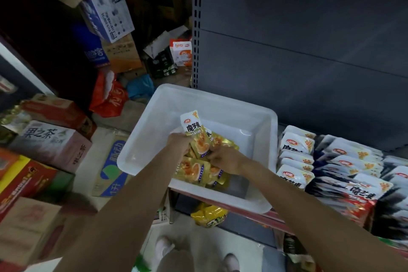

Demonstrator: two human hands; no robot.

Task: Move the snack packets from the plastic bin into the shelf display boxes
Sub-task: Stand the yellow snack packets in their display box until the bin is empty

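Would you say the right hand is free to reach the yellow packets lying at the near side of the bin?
Probably yes. The right hand is already inside the open bin, right above those yellow packets, with nothing covering them; it does seem to be pinching a packet that the left hand holds.

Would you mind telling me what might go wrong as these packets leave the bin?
The left hand holds several yellow packets in a loose fan, so one may slip from the grip. The white bin seems to overhang the shelf edge; leaning on it might tip it. The display boxes look nearly full.
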